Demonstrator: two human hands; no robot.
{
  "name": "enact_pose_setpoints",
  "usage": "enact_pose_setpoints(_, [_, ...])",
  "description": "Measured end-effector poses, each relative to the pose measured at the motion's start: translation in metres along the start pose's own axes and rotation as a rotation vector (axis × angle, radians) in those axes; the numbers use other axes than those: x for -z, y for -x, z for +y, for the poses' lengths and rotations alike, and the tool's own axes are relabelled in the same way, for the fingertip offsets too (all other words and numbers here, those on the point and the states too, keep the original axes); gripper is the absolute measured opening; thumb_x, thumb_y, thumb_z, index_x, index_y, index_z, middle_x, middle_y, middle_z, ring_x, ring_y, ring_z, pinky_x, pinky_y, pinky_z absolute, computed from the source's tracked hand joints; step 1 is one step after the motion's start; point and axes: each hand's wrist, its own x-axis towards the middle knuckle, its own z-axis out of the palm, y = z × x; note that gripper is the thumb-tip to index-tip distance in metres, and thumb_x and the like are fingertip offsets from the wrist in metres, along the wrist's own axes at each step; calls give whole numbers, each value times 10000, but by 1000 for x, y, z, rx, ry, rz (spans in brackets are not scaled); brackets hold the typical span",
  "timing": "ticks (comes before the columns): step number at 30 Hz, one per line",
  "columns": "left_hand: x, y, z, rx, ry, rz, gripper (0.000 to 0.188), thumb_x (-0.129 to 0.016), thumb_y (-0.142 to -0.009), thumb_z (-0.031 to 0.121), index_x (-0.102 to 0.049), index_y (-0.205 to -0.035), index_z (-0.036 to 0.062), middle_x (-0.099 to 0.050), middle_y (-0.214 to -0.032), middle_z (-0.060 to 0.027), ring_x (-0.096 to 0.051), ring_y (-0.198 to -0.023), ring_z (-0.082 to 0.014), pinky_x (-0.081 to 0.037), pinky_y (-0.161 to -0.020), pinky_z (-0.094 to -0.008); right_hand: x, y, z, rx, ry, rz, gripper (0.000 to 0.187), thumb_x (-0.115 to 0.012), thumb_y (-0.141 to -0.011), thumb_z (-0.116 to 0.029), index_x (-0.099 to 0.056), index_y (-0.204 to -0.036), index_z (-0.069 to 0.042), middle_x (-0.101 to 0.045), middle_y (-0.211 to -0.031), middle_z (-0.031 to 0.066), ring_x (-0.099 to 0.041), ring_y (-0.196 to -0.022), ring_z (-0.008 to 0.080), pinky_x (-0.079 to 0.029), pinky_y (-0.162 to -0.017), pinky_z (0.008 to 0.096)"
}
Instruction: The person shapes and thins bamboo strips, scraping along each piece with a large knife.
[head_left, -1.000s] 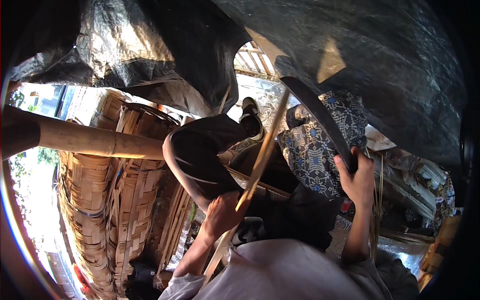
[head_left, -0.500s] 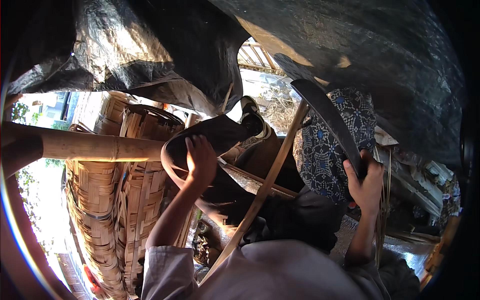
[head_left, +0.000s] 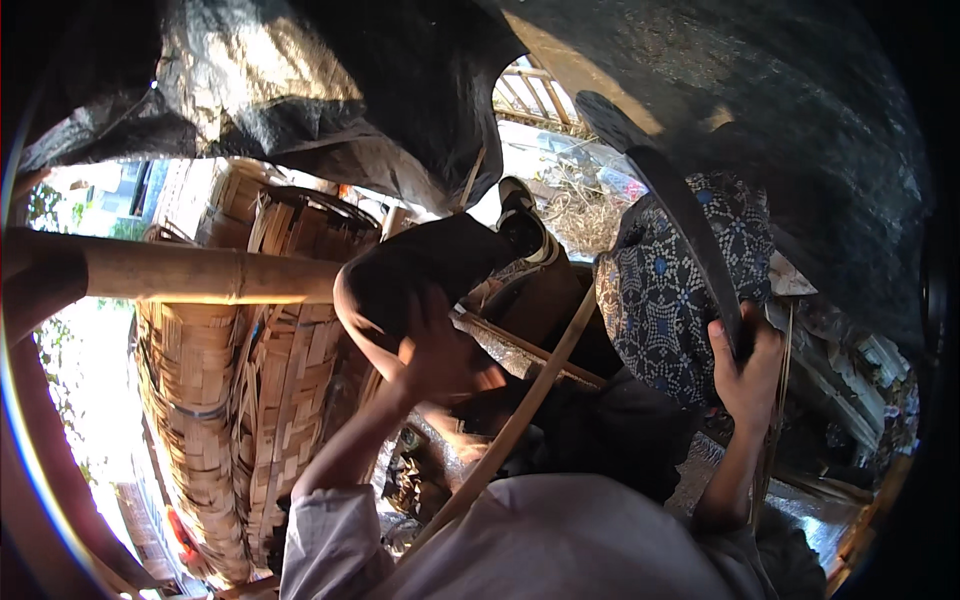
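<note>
My right hand [head_left: 750, 365] is wrapped around the grip of a machete [head_left: 685, 215]; its long dark curved blade points up and away. Behind the blade, a dark cloth with white and blue patterns [head_left: 655, 290] covers my right knee. Over my left thigh, close to the knee [head_left: 400, 260], my left hand [head_left: 437, 350] is somewhat smeared by motion. Its fingers look apart, and nothing shows in them. A split bamboo strip [head_left: 540, 388] slants across my lap between the two hands, with neither touching it.
Tall woven bamboo baskets [head_left: 195, 400] stand at the left. A thick bamboo pole [head_left: 200, 275] runs across in front of them, ending by my left knee. Dark plastic sheeting [head_left: 800, 110] hangs overhead. Thin strips [head_left: 785, 375] stand beside my right hand.
My left hand has come off the knee and moved right, toward the bamboo strip. The machete stays in my right hand. The whole view has shifted slightly.
</note>
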Motion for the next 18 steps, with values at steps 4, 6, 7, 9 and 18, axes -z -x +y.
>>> enact_pose_setpoints(4, [-47,-25,19,-709,734,396,535,-438,-856,487,-531,-1114,28,-526,-1156,-187,-454,-1140,-274,-323,-888,-572,-1,1,-9,43,24,50,282,-706,-717,-189,-517,-746,19,-561,-604,139,-586,-520,262,-408,-481,330])
enact_pose_setpoints(6, [-26,-44,15,-293,954,766,477,-491,-855,443,-566,-993,-7,-571,-1047,-208,-591,-922,-313,-495,-684,-379,0,3,-7,43,25,77,284,-706,-716,-191,-517,-743,19,-562,-602,138,-585,-518,261,-407,-480,330])
enact_pose_setpoints(7, [-17,-66,16,-308,964,766,477,-491,-855,443,-566,-993,-7,-571,-1047,-208,-591,-922,-313,-495,-684,-379,-1,4,-5,44,23,102,285,-707,-716,-193,-518,-739,19,-562,-601,137,-584,-515,260,-407,-480,329])
enact_pose_setpoints(9, [-10,-108,35,12,797,668,527,-531,-809,504,-594,-913,-9,-581,-1005,-227,-603,-870,-330,-501,-627,-392,-5,3,-6,56,48,141,284,-706,-716,-192,-516,-736,18,-555,-588,133,-580,-508,257,-405,-477,328])
enact_pose_setpoints(18, [-43,-211,116,-7,1051,398,504,-617,-708,489,-622,-806,-5,-584,-921,-188,-544,-959,-368,-375,-877,-520,-4,7,2,100,-1,124,304,-709,-700,-198,-511,-760,24,-520,-561,140,-560,-496,295,-398,-469,348])
